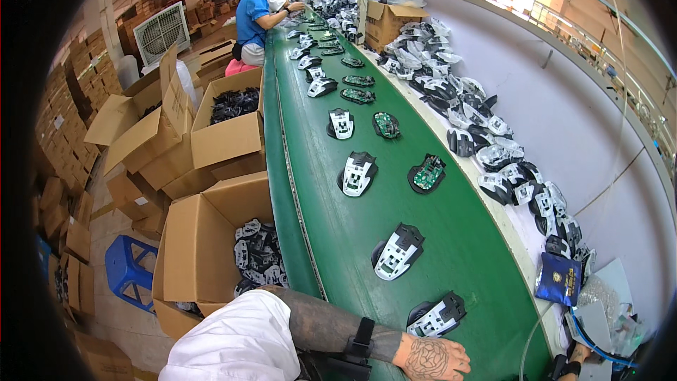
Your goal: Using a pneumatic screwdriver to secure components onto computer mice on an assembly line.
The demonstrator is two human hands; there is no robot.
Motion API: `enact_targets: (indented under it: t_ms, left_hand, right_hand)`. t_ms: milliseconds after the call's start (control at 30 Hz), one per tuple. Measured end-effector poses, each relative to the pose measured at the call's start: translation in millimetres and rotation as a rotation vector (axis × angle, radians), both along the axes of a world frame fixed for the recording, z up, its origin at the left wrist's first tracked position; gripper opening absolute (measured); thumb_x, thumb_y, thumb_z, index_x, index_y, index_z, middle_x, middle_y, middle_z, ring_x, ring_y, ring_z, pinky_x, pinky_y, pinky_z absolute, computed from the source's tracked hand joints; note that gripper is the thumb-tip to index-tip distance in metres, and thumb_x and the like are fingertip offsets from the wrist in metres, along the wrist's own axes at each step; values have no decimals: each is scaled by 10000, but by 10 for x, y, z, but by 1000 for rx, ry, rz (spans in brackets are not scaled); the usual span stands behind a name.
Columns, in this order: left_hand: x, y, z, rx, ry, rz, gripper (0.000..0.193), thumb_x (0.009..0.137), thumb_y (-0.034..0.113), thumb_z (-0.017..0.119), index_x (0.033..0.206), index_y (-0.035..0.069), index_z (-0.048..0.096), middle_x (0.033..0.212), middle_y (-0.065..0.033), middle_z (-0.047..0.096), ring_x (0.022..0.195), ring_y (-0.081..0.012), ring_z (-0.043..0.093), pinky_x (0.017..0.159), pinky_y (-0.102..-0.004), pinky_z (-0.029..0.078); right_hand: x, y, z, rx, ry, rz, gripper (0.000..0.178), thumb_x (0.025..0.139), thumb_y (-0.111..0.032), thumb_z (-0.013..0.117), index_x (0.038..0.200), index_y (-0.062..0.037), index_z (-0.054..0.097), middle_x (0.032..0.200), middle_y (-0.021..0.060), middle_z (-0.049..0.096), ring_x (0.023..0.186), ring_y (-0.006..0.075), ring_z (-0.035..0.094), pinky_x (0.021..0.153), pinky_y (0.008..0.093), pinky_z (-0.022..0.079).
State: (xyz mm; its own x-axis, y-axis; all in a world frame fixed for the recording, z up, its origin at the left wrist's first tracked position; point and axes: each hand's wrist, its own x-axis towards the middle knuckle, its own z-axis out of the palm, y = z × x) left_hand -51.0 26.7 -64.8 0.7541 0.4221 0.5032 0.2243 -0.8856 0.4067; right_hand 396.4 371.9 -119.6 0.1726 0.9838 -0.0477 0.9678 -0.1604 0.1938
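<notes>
Both hands low over the near end of the green belt [469, 261].
Your left hand [434, 360], at five o'clock, is back up, fingers slightly bent; a black-and-white mouse shell [437, 316] lies just beyond at its twelve. Your right hand [581, 353], at four o'clock, is partly hidden below a blue pouch [558, 279]. You cannot tell whether either pinches anything.

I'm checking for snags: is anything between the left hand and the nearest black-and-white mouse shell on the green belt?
Nothing visible stands between the left hand and the nearest mouse shell: the shell lies on the green belt just beyond the hand. Whether they touch, I cannot tell.
</notes>
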Motion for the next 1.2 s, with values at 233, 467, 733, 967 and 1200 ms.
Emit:
enact_targets:
  t_ms: [233, 467, 733, 967, 1200]
  left_hand:
    - [-77, 74, 162, 32, 66, 517, 442, 821, 323, 583, 1131, 8, 553, 1314, -220, 444, 1284, -366, 369, 1091, -499, 259]
    - [-230, 33, 304, -188, 365, 805, 606, 849, 424, 576, 1280, 13, 464, 1417, -231, 312, 1285, -468, 299, 1004, -569, 316]
    - [-270, 7, 424, -91, 404, 843, 618, 829, 407, 602, 1282, 14, 453, 1407, -245, 305, 1250, -470, 330, 925, -540, 395]
    - [-341, 40, 401, -61, 495, 753, 541, 801, 324, 615, 1212, -6, 491, 1246, -216, 428, 1053, -386, 471, 825, -414, 491]
    - [-975, 627, 789, -50, -5, 987, 379, 768, 316, 605, 995, 13, 604, 925, -207, 607, 910, -351, 586, 755, -435, 509]
  right_hand:
    - [345, -87, 75, 38, -25, -71, 659, 843, -541, 525, 1310, -77, 493, 1368, 131, 484, 1246, 288, 478, 1028, 389, 401]
    - [645, -225, 29, 71, -37, -138, 669, 830, -556, 540, 1305, -85, 504, 1372, 132, 480, 1248, 293, 478, 1027, 393, 405]
    - [646, -553, 206, 44, -157, -221, 688, 872, -610, 374, 1352, -126, 463, 1407, 124, 440, 1281, 316, 436, 1033, 433, 378]
    - [-241, -1767, 1175, 217, 383, 1, 524, 902, -442, 520, 1158, 8, 596, 1181, 235, 594, 1123, 365, 557, 940, 384, 428]
    - [-68, -3422, 1285, 439, 753, 28, 373, 899, -255, 608, 1164, 5, 574, 1116, 133, 613, 1028, 217, 576, 890, 316, 445]
